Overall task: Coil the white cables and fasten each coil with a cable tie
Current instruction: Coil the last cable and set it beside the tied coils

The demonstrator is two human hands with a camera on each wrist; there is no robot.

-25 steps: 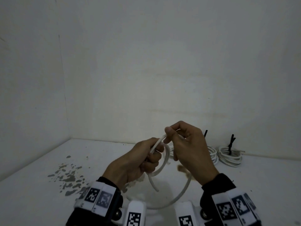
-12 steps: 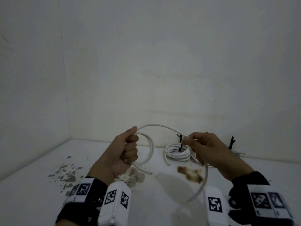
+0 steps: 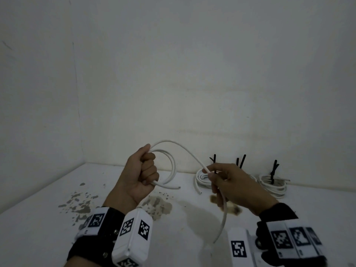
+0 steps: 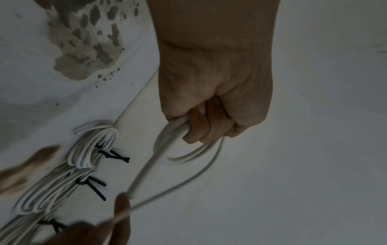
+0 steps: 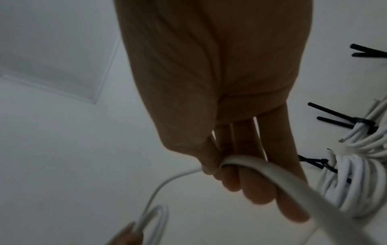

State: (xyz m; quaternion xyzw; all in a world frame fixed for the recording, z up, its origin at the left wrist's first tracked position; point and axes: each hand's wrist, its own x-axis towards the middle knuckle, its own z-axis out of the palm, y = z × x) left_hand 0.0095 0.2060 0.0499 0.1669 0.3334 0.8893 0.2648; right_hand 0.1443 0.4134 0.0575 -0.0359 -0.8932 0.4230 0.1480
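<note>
A loose white cable [image 3: 174, 164] is held in the air over the white table [image 3: 38, 237]. My left hand [image 3: 142, 174] is fisted round two loops of it [image 4: 184, 155], and a short end pokes out to the right. From the fist the cable arches up and over to my right hand [image 3: 221, 180], which pinches it [image 5: 251, 167] between thumb and fingers. Its tail [image 3: 222, 218] hangs down below that hand. Three finished white coils [image 3: 204, 179] [image 3: 273, 185] [image 4: 92, 145], each bound with a black cable tie [image 3: 274, 169] [image 4: 114, 155], lie at the back by the wall.
The table meets white walls at the back and left. Grey flaked patches [image 3: 81, 205] mark the surface near my left wrist, and a brown stain [image 3: 233, 209] lies under my right hand.
My hands have drawn apart: the right slid along the cable down and to the right, the left stayed raised on its loops. The arch between them has lengthened.
</note>
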